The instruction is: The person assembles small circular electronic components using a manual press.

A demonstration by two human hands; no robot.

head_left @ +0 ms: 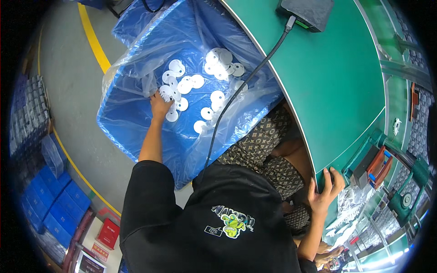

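A large blue bin (107, 98) lined with clear plastic film stands in front of me, with many white round discs, each with a small hole, scattered over its bottom. My left hand (160, 105) reaches down into it. Its fingers curl around a few white discs (166, 92) at the left of the pile; the fingertips are partly hidden. More discs (218, 61) lie heaped toward the far side. At the right, my right hand (327, 190) rests over the edge of the green table (332, 91), fingers apart and holding nothing.
A black cable (227, 103) runs across the bin's right side from a black box (306, 13) on the table. An orange-and-black tool-like object (378, 167) sits past my right hand. Blue boxes (57, 204) are stacked at the lower left, by a yellow floor line (93, 38).
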